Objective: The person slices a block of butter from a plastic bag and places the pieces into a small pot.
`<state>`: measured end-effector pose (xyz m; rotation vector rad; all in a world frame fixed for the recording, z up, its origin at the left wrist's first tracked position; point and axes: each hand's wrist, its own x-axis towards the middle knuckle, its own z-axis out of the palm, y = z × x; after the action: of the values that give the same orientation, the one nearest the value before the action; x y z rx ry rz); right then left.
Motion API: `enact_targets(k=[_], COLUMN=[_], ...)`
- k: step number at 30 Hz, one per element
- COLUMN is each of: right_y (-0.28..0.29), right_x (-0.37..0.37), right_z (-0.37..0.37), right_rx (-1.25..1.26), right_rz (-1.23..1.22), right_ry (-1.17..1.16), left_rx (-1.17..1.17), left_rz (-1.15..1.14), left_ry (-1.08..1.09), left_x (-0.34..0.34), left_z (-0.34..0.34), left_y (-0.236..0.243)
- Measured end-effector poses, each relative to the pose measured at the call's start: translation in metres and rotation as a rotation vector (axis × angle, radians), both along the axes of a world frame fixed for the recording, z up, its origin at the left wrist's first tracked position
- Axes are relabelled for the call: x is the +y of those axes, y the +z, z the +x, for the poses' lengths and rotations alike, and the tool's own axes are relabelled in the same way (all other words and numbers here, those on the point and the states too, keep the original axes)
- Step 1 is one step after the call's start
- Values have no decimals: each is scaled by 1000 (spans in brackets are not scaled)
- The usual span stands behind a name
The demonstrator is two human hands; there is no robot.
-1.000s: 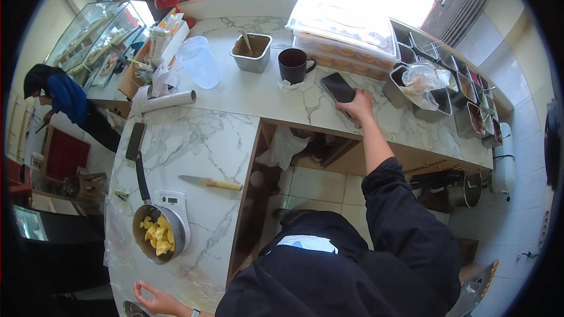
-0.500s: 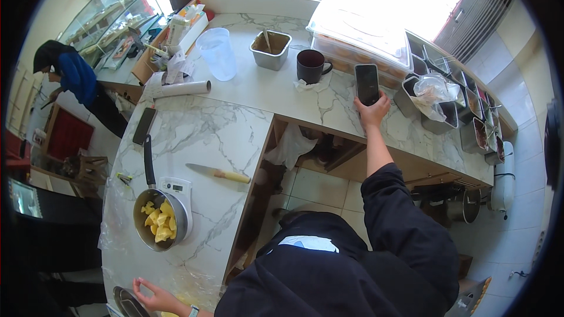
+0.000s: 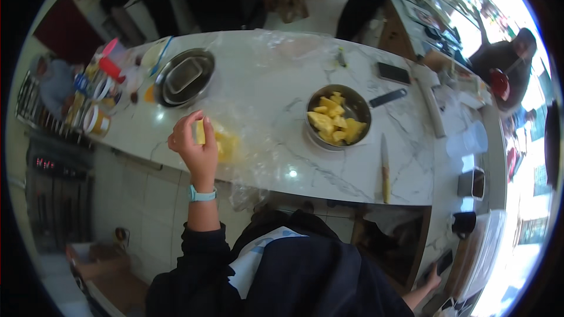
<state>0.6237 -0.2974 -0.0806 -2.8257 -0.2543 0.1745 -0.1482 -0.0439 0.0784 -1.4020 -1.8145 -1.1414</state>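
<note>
A yellow fruit piece (image 3: 200,132) is pinched in the left hand (image 3: 197,144) above the marble bench (image 3: 264,100), left of the fruit-filled pan (image 3: 338,117). A dark phone (image 3: 444,262) is gripped by the right hand (image 3: 432,279) at the near right.

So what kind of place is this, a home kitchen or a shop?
Probably a small food shop or café kitchen. A marble counter carries a pan of cut yellow fruit and a knife. The left hand holds a fruit piece, and glass display cases stand behind.
</note>
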Motion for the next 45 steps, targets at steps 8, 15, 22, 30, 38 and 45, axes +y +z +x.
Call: enact_targets(k=[8, 15, 22, 30, 38, 45], right_y=[205, 149, 78, 179, 203, 169], right_x=[211, 296, 324, 330, 345, 346], right_z=[-248, -603, -684, -707, -694, -700], right_rx=[778, 1135, 245, 320, 714, 639], right_rz=[475, 471, 2, 216, 276, 518], right_ry=[1061, 1889, 1960, 2057, 1967, 2064], left_rx=[-218, -520, -375, -1120, -1117, -106], left_rz=[43, -260, -207, -583, -31, -753], left_ry=[155, -82, 29, -350, -479, -108], left_x=[-70, -75, -82, -84, -75, -83], left_z=[-68, -70, -100, -123, -139, -127], left_y=[-30, -87, -109, -95, -50, -44])
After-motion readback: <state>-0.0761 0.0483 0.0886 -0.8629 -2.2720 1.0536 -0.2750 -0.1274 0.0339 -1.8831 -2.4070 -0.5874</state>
